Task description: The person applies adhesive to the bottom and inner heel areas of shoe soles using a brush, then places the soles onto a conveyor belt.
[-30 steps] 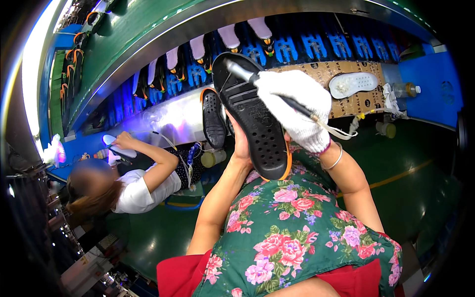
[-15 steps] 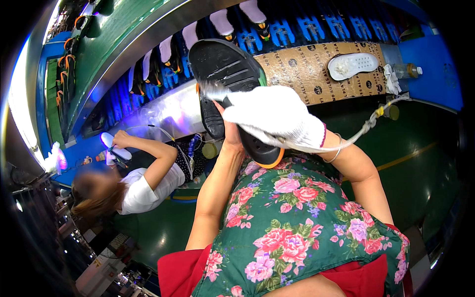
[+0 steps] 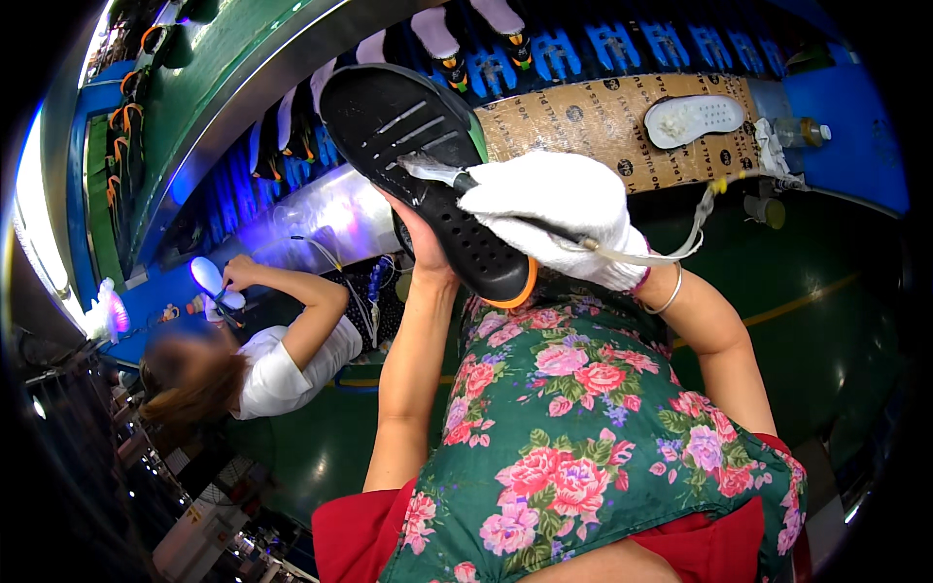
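Note:
A black shoe sole [image 3: 384,112] with grooves, small holes, an orange heel edge and a green patch on its side is tilted up in front of me. My bare left hand [image 3: 423,241] grips it from beneath, fingers mostly hidden behind it. Part of another dark piece shows below its left edge; I cannot tell what it is. In a white knit glove, my right hand [image 3: 559,214] is closed round a brush [image 3: 432,169] with pale bristles, which touch the sole near its middle. A thin, pale tube [image 3: 632,257] runs along that hand and off to the right.
Brown cardboard [image 3: 554,136] covers the bench ahead, with a white sole [image 3: 694,120] on it. A bottle [image 3: 799,133] lies at far right. Blue racks [image 3: 612,49] and shoes line the conveyor behind. A person [image 3: 292,364] works at left, holding a white sole.
The black sole has shifted left and turned, showing more of its holed heel. My right hand and brush have moved slightly; the bristles are sharper now. The tube hangs lower.

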The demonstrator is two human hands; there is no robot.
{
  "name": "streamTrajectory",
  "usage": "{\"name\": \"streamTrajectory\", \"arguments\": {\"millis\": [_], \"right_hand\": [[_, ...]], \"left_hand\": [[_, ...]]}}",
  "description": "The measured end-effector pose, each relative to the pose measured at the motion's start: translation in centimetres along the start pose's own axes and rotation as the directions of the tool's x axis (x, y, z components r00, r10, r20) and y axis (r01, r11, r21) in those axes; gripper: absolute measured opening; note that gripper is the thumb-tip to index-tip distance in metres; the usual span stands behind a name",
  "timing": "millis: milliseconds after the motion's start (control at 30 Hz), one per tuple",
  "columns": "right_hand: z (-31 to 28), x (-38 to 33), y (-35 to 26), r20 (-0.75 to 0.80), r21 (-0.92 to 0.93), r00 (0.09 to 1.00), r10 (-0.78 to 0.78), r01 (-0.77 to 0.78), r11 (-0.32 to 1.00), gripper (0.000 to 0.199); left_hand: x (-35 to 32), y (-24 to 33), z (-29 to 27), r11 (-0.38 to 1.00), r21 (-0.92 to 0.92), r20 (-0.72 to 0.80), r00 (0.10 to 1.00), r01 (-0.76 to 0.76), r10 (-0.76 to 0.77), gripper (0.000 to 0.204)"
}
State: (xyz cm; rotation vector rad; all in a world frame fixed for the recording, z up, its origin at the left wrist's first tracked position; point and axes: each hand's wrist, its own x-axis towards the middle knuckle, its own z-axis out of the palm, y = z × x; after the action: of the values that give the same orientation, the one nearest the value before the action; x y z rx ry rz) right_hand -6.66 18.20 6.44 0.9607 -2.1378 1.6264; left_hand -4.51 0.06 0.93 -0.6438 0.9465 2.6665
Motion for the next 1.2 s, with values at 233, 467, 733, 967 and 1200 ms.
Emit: {"name": "streamTrajectory", "arguments": {"millis": [233, 467, 733, 967, 1200], "right_hand": [[1.4, -1.0, -1.0, 0.089, 0.236, 0.994, -0.057, 0.035, 0.971, 0.024], [2.5, -2.7, -1.2, 0.221, 0.037, 0.964, -0.148, 0.144, 0.989, 0.039], [2.2, -2.8, -1.3, 0.264, 0.031, 0.959, -0.101, 0.096, 0.995, 0.034], [1.8, -2.1, -0.5, 0.106, 0.019, 0.994, -0.04, 0.038, 0.999, 0.027], [1.4, -1.7, -0.6, 0.187, 0.34, 0.975, 0.12, -0.179, 0.923, 0.021]], "left_hand": [[1.5, 1.3, -1.5, 0.989, -0.058, 0.411, 0.906, 0.135, -0.1, 0.126], [2.5, 2.6, -1.8, 0.979, -0.133, 0.514, 0.855, 0.154, -0.064, 0.121], [3.9, 3.1, -1.6, 0.951, -0.273, 0.568, 0.822, 0.149, 0.034, 0.119], [4.7, 4.3, -2.0, 0.991, -0.11, 0.561, 0.828, 0.077, -0.002, 0.125], [5.6, 5.3, -2.1, 0.994, 0.022, 0.658, 0.748, 0.105, -0.093, 0.13]]}}
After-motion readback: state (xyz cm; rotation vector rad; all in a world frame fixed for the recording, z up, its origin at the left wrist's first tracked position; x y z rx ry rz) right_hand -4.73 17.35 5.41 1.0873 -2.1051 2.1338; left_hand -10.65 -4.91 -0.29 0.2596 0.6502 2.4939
